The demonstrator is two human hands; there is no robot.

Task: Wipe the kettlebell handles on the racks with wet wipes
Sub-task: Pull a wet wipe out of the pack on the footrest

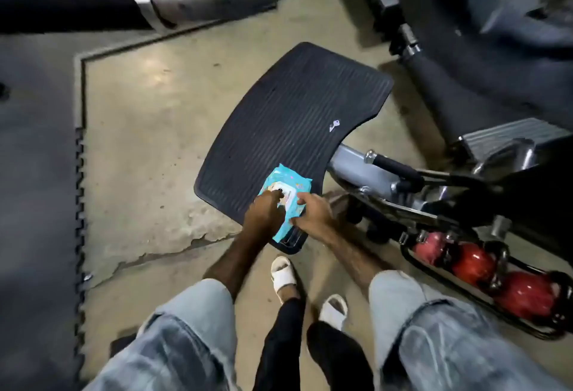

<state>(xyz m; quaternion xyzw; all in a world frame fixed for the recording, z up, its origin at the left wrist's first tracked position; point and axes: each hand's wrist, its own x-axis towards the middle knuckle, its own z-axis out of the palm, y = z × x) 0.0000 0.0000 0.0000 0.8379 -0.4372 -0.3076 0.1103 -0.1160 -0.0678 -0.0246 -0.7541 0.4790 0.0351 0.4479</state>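
Legs: lower frame, pale denim sleeves on both forearms, dark trousers, white slides (282,276) on a bare concrete floor (148,149) with a crack running lower left.
Right hand (313,214): centre frame, fingers and thumb curled round the right edge of the pack, a closed grip steadying it.
Left hand (267,212): just left of it, fingertips pinching at the white flap on top of the pack, grip closed there; whether a wipe is already between them I cannot tell.
Pack (286,201): soft, glossy, light blue plastic, flat and oblong, lying on the near corner of the mat.
Mat (294,118): centre, black ribbed rubber, curved slab with rounded corners; a small pale scrap sits on its right side.
Kettlebells (502,276): lower right, three shiny red balls with dark handles, in a row on a low black wire rack (440,279).
Machine: right and top, grey steel tubes and black padding, blurred.
Progress: looks like the very start. A wipe is being drawn; no handle shows any wiping yet, so all three remain.
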